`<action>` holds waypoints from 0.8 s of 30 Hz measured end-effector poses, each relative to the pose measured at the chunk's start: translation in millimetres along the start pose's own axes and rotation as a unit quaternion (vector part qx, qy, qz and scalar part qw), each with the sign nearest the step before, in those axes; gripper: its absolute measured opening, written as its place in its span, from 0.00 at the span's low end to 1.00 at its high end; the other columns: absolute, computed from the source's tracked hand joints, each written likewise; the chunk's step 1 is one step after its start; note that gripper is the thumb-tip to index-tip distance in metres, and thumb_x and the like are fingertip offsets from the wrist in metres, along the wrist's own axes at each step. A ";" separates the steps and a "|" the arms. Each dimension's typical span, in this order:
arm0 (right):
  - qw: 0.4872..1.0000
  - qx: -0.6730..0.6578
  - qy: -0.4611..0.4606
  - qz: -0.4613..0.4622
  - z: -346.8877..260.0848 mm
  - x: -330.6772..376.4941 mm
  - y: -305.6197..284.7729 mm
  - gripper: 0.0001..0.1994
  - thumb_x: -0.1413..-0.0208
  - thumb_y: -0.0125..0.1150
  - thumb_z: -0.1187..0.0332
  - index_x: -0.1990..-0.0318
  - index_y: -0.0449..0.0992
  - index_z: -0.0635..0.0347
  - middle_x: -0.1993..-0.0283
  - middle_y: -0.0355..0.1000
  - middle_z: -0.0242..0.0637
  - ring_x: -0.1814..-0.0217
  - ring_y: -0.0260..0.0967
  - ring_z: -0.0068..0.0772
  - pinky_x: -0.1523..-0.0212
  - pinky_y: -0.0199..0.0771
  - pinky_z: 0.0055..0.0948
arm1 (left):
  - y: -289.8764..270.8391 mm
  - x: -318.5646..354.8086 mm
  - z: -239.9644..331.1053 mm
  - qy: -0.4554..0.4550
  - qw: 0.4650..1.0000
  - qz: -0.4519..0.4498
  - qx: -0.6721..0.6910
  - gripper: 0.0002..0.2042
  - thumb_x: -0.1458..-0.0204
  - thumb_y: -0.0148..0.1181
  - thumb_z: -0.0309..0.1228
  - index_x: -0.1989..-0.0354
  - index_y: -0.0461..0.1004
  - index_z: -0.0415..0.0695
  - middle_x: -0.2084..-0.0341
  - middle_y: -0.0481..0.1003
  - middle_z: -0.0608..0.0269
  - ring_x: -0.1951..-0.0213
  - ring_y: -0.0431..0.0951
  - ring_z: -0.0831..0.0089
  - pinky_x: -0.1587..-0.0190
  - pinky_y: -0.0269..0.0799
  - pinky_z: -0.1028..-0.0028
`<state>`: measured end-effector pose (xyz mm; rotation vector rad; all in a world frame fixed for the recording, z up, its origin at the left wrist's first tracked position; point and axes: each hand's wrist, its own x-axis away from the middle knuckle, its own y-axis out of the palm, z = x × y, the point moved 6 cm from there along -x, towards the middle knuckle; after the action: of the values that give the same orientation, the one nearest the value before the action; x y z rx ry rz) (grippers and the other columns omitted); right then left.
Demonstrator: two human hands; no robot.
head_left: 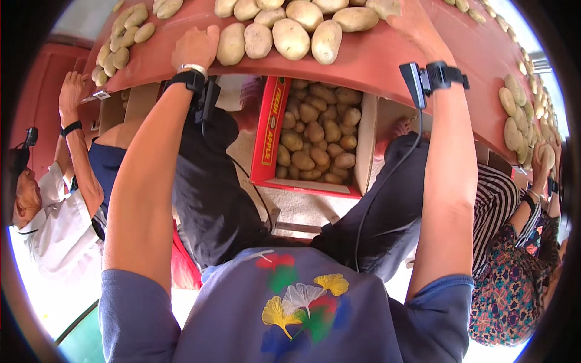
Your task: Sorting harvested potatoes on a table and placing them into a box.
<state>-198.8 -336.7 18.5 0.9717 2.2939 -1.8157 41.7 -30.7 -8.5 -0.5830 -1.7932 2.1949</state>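
Several pale yellow potatoes (pixel 291 39) lie gathered on the red tabletop (pixel 357 57), between my two hands. My left hand (pixel 195 48) rests at the left end of this group, thumb apart from the fingers and close to the outermost potato (pixel 231 44); nothing shows in its grasp. At the group's right end is my right hand (pixel 420 30), thumb spread toward a potato (pixel 384 7). Its fingers run partly out of the picture at the top, and I see nothing held. Both wrists carry black strapped devices.
A red carton (pixel 269 130) full of potatoes (pixel 318 133) stands between my knees under the table edge. Other potato groups lie at the far left (pixel 124 36) and right (pixel 514 115). People work on both sides; one hand at right holds a potato (pixel 546 156). A cable (pixel 368 212) hangs from my right wrist.
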 end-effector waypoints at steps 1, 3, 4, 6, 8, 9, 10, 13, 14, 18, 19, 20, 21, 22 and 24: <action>1.000 0.010 0.006 -0.008 -2.4 -0.4 4.2 0.31 0.60 0.55 0.75 0.43 0.60 0.61 0.38 0.54 0.52 0.34 0.48 0.53 0.38 0.54 0.43 | 1.5 -0.9 -0.5 -0.003 1.000 -0.008 -0.003 0.27 0.52 0.40 0.50 0.60 0.75 0.39 0.58 0.74 0.43 0.53 0.72 0.47 0.51 0.66 0.54; 0.996 0.036 0.030 -0.069 -8.3 -2.1 11.0 0.29 0.60 0.54 0.75 0.44 0.61 0.62 0.39 0.56 0.52 0.35 0.49 0.53 0.38 0.55 0.43 | 3.2 -2.2 -2.4 -0.023 1.000 -0.007 0.002 0.27 0.52 0.40 0.50 0.60 0.75 0.39 0.58 0.74 0.44 0.52 0.72 0.48 0.50 0.66 0.55; 0.988 0.066 0.056 -0.129 -7.9 -1.8 14.5 0.28 0.60 0.53 0.76 0.45 0.63 0.62 0.40 0.57 0.53 0.35 0.50 0.54 0.39 0.55 0.43 | 3.6 -2.9 -3.9 -0.037 0.999 -0.004 0.002 0.27 0.52 0.40 0.50 0.59 0.75 0.40 0.57 0.74 0.45 0.52 0.72 0.49 0.50 0.66 0.56; 0.982 0.084 0.072 -0.154 -6.8 -7.0 7.4 0.27 0.60 0.54 0.74 0.47 0.64 0.63 0.42 0.60 0.54 0.37 0.53 0.55 0.40 0.57 0.43 | 4.8 -4.4 -5.1 -0.041 0.999 -0.007 0.012 0.28 0.52 0.40 0.52 0.59 0.75 0.41 0.57 0.74 0.46 0.52 0.72 0.48 0.50 0.66 0.56; 0.974 0.102 0.090 -0.179 0.7 -4.6 4.6 0.26 0.60 0.55 0.73 0.48 0.66 0.64 0.44 0.62 0.54 0.40 0.56 0.56 0.41 0.58 0.42 | 6.0 -4.6 -6.4 -0.042 0.999 -0.012 0.018 0.28 0.53 0.41 0.54 0.59 0.75 0.42 0.57 0.74 0.46 0.52 0.72 0.48 0.50 0.65 0.56; 0.981 0.072 0.131 -0.126 9.8 -1.4 -3.0 0.24 0.60 0.56 0.71 0.50 0.68 0.64 0.48 0.65 0.54 0.43 0.59 0.57 0.43 0.61 0.43 | 6.0 -5.0 -6.6 -0.042 0.999 -0.012 0.016 0.28 0.53 0.41 0.54 0.59 0.75 0.42 0.57 0.74 0.46 0.52 0.72 0.48 0.50 0.65 0.56; 0.982 0.044 0.172 -0.070 18.6 3.7 -9.7 0.21 0.60 0.57 0.70 0.53 0.70 0.65 0.51 0.68 0.53 0.47 0.63 0.58 0.45 0.63 0.43 | 5.4 -4.7 -6.9 -0.041 0.999 -0.010 0.015 0.28 0.53 0.41 0.54 0.58 0.75 0.42 0.57 0.74 0.46 0.52 0.72 0.48 0.50 0.65 0.56; 0.975 0.210 -0.014 0.069 0.2 7.7 -13.9 0.22 0.61 0.61 0.66 0.56 0.67 0.67 0.59 0.69 0.54 0.55 0.67 0.55 0.52 0.67 0.42 | 5.3 -3.7 -7.3 -0.049 0.999 -0.014 0.012 0.28 0.53 0.41 0.54 0.58 0.75 0.44 0.56 0.74 0.47 0.52 0.72 0.48 0.50 0.65 0.56; 0.975 0.210 -0.013 0.068 -0.3 8.9 -11.6 0.22 0.61 0.61 0.66 0.56 0.67 0.67 0.59 0.69 0.54 0.55 0.67 0.55 0.52 0.67 0.42 | 4.9 -3.5 -6.0 -0.046 0.999 -0.014 0.015 0.28 0.53 0.41 0.54 0.58 0.75 0.44 0.56 0.74 0.47 0.52 0.72 0.48 0.50 0.65 0.56; 0.979 -0.068 0.186 -0.055 12.1 12.5 -3.4 0.23 0.63 0.62 0.66 0.58 0.62 0.66 0.64 0.67 0.55 0.60 0.67 0.49 0.59 0.67 0.39 | 2.2 -2.6 -4.9 -0.056 0.998 -0.017 0.001 0.28 0.53 0.41 0.55 0.56 0.75 0.45 0.55 0.73 0.48 0.51 0.72 0.49 0.50 0.65 0.56; 0.971 -0.056 0.209 -0.102 12.0 15.9 -3.9 0.24 0.63 0.62 0.66 0.58 0.61 0.66 0.65 0.66 0.55 0.62 0.66 0.47 0.60 0.67 0.39 | 2.3 -2.1 -4.7 -0.059 0.998 -0.017 0.005 0.28 0.52 0.41 0.55 0.56 0.75 0.45 0.55 0.73 0.48 0.51 0.72 0.49 0.49 0.66 0.57; 0.970 -0.055 0.212 -0.104 11.7 19.9 -10.8 0.24 0.63 0.62 0.66 0.58 0.61 0.66 0.65 0.66 0.55 0.62 0.66 0.47 0.60 0.67 0.39 | 2.7 -1.6 -4.1 -0.058 0.998 -0.021 0.005 0.28 0.52 0.41 0.55 0.56 0.75 0.45 0.55 0.73 0.48 0.51 0.72 0.49 0.49 0.66 0.57; 0.965 -0.076 0.217 -0.124 12.0 25.9 -15.6 0.25 0.63 0.61 0.67 0.56 0.62 0.66 0.62 0.66 0.56 0.59 0.67 0.49 0.59 0.67 0.38 | 2.3 -1.5 -2.5 -0.045 0.999 -0.018 -0.004 0.28 0.52 0.41 0.53 0.57 0.75 0.43 0.56 0.74 0.47 0.51 0.72 0.50 0.49 0.66 0.57; 0.960 -0.099 0.222 -0.143 11.6 30.3 -17.9 0.25 0.62 0.61 0.68 0.54 0.62 0.67 0.59 0.66 0.57 0.56 0.67 0.50 0.57 0.68 0.38 | 1.6 -1.4 -0.8 -0.033 0.999 -0.014 -0.013 0.27 0.52 0.40 0.52 0.58 0.75 0.41 0.57 0.74 0.46 0.52 0.73 0.50 0.50 0.67 0.57; 0.944 -0.109 0.265 -0.166 13.7 40.6 -17.4 0.25 0.61 0.59 0.69 0.51 0.64 0.59 0.61 0.67 0.47 0.61 0.66 0.37 0.62 0.68 0.32 | 1.3 -0.9 -1.5 -0.042 0.999 -0.012 -0.009 0.27 0.52 0.40 0.52 0.58 0.75 0.41 0.57 0.74 0.46 0.52 0.73 0.50 0.50 0.67 0.57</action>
<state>-244.5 -333.2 12.5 1.2130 3.0669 -1.4691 43.3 -30.1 -9.9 -0.4773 -1.8533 2.2212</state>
